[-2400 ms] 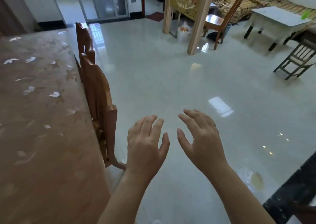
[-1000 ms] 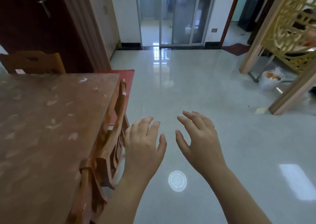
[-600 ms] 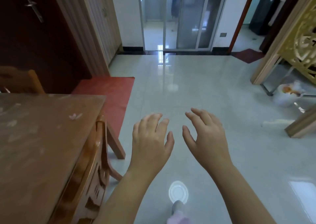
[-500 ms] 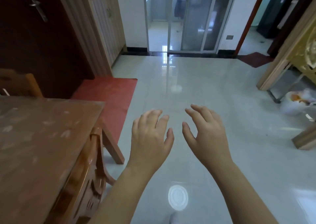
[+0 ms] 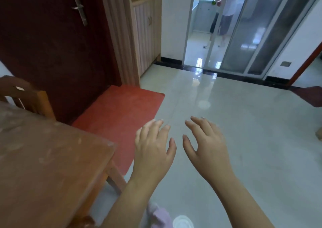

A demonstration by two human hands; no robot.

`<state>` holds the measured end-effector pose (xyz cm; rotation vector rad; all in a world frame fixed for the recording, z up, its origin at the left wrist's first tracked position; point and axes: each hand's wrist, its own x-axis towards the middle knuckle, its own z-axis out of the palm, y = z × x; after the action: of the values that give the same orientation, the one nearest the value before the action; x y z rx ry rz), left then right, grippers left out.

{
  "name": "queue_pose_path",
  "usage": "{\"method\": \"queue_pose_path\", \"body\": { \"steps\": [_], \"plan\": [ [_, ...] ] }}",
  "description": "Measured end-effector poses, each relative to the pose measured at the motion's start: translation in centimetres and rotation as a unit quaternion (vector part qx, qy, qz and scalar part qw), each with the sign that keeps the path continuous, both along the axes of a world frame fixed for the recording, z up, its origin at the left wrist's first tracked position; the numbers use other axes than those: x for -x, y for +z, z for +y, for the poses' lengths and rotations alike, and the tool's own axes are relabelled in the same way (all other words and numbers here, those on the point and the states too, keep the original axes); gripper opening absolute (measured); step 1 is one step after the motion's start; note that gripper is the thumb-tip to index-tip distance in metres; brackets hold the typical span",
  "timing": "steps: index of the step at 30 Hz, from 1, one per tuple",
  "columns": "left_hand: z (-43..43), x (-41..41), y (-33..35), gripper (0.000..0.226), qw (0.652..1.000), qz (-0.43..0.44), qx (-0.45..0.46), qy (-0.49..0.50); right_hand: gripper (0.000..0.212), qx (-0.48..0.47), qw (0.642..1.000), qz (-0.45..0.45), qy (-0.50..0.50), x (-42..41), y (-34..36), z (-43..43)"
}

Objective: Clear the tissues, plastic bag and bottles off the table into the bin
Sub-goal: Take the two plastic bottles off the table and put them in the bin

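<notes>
My left hand (image 5: 154,151) and my right hand (image 5: 206,147) hover side by side over the pale tiled floor, palms down, fingers spread, holding nothing. The brown wooden table (image 5: 43,161) fills the lower left; the part of its top that shows is bare. No tissues, plastic bag, bottles or bin appear in this view.
A wooden chair (image 5: 26,95) stands behind the table's far corner. A red mat (image 5: 120,113) lies before a dark red door (image 5: 52,45). Beyond, sliding glass doors (image 5: 252,36) stand partly open, with a person (image 5: 224,15) behind them. A pink cloth (image 5: 159,217) shows below my left forearm.
The view has swung left from the open living room toward the door and mat, with the table's corner now in view. Both hands have kept their spread, empty pose.
</notes>
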<state>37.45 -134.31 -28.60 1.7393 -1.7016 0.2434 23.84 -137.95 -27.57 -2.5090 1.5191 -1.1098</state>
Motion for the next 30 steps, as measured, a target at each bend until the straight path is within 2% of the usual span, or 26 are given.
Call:
{"method": "queue_pose_path", "body": {
  "steps": [7,15,23,30],
  "plan": [
    [-12.3,-9.5,1.4,0.034,0.997,0.029,0.015,0.075,0.036,0.007,0.996,0.015,0.085,-10.7,2.0,-14.5],
    [-19.1,-19.0,-0.1,0.034,0.983,0.015,0.018,0.183,0.037,-0.023,0.980,0.012,0.199,-21.8,0.8,-24.3],
    [-27.8,-26.7,-1.7,0.030,0.951,-0.005,0.016,0.310,0.037,-0.030,0.948,0.024,0.317,-31.8,-0.4,-35.9],
    [-36.9,-32.8,1.5,0.036,0.914,0.006,0.017,0.405,0.036,-0.027,0.907,0.030,0.420,-40.3,1.6,-45.9]
  ]
}}
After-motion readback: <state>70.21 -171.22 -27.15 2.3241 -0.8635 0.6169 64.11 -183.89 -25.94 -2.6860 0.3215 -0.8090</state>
